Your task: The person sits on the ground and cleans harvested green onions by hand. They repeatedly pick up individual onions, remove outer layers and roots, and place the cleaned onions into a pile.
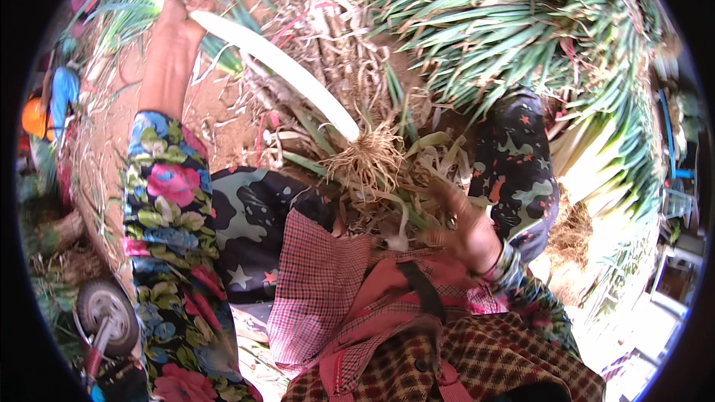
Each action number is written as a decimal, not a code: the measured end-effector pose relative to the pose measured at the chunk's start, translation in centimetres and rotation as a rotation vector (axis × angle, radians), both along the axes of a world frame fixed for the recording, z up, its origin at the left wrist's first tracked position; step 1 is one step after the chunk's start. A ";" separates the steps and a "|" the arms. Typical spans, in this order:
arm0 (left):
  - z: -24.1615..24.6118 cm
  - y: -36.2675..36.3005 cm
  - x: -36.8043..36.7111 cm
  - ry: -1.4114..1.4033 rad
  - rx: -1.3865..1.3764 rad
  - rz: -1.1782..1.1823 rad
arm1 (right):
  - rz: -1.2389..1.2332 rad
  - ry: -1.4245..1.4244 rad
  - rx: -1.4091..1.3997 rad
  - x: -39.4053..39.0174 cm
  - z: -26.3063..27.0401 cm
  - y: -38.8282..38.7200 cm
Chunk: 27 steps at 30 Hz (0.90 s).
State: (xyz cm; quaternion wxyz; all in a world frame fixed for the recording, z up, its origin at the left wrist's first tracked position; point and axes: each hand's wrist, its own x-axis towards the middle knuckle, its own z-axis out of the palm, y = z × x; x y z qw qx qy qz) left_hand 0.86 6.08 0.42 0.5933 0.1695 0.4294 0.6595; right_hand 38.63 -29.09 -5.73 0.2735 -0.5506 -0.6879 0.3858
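My left hand point(181, 19), at the upper left, grips a long Welsh onion point(285, 70) where its white stalk meets the green leaves. The stalk slants down to the right, and its tangled roots point(366, 159) hang between my knees. Lower right of the roots is my right hand point(466, 231), blurred, with fingers apart and nothing visible in them. Peeled leaves and stalk scraps point(410, 206) lie just beyond its fingertips. Behind the held stalk, more unpeeled onions point(335, 39) with dry outer skins lie on the soil.
A large heap of green-leaved onions point(475, 28) spreads across the upper right. White-stalked onions point(592, 162) lie beyond my right knee point(514, 167). A small wheel point(107, 317) stands at lower left. An orange rounded object point(34, 117) shows at the left rim.
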 end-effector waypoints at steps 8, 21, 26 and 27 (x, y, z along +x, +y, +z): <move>3.0 -2.0 8.6 0.268 0.007 -0.325 | -0.181 0.351 0.073 -7.0 3.3 7.3; 3.1 -2.0 12.7 0.007 0.250 -0.583 | -0.229 0.981 -0.344 -1.4 0.2 3.8; 2.9 -2.3 12.9 0.283 0.174 -0.386 | -0.174 0.160 0.262 -1.9 0.2 4.2; 2.9 -2.5 13.0 0.313 0.153 -0.365 | -0.210 -0.010 0.396 -2.0 0.1 4.2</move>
